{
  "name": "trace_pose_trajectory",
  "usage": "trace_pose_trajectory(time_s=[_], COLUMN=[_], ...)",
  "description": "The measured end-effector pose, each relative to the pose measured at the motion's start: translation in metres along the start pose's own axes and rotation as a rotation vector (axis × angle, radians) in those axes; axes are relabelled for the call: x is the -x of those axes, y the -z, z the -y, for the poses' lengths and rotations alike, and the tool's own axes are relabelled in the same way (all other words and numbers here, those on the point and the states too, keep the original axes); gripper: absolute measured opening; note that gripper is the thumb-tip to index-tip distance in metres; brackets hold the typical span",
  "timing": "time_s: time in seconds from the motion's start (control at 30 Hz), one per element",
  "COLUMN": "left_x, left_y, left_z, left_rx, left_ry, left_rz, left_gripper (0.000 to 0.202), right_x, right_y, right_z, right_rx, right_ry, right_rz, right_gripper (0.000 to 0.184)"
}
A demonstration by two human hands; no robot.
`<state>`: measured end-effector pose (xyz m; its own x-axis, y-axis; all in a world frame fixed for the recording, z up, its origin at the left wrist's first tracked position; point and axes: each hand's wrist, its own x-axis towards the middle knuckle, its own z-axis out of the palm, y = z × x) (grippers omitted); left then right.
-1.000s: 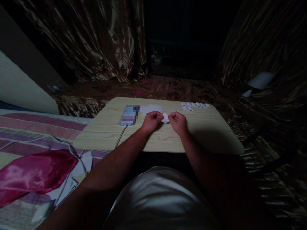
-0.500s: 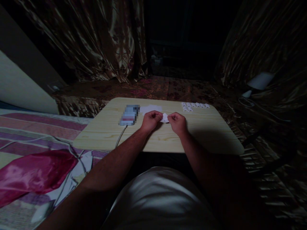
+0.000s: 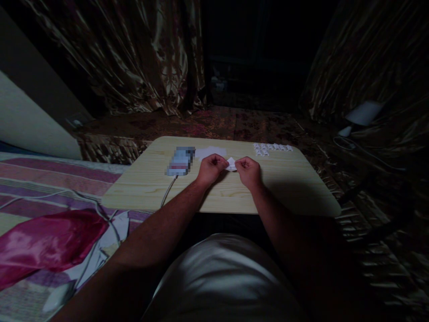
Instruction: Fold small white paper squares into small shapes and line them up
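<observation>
A small white folded paper piece [image 3: 231, 164] is pinched between my two hands above the middle of a light wooden table [image 3: 295, 188]. My left hand [image 3: 210, 170] grips its left edge with the fingers curled. My right hand [image 3: 248, 171] grips its right edge the same way. Just behind my hands lies a flat white sheet of paper [image 3: 209, 152]. At the table's far right, several small folded white paper pieces [image 3: 272, 148] lie in rows.
A blurred bluish object [image 3: 181, 161] sits left of my hands, with a cable [image 3: 167, 193] running off the table's near edge. A striped bedspread [image 3: 50, 179] and pink cloth [image 3: 43, 246] lie to the left. Dark shiny curtains hang around. A white lamp [image 3: 363, 112] is at right.
The hands have barely shifted; the paper piece between them has turned slightly.
</observation>
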<state>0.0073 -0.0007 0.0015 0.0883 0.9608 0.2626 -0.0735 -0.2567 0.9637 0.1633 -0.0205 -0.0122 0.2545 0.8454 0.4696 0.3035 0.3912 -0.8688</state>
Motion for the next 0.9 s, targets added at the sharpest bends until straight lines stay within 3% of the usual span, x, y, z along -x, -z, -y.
trace_pose_trajectory(time_s=[0.9], left_x=[-0.002], left_y=[0.002], left_z=[0.002], left_rx=[-0.026], left_ry=[0.024], left_rz=[-0.021], left_gripper=[0.022], right_x=[-0.001], right_y=[-0.002], right_z=[-0.008], right_rx=[-0.055], right_ry=[0.015], right_rz=[0.017], right_gripper=[0.015])
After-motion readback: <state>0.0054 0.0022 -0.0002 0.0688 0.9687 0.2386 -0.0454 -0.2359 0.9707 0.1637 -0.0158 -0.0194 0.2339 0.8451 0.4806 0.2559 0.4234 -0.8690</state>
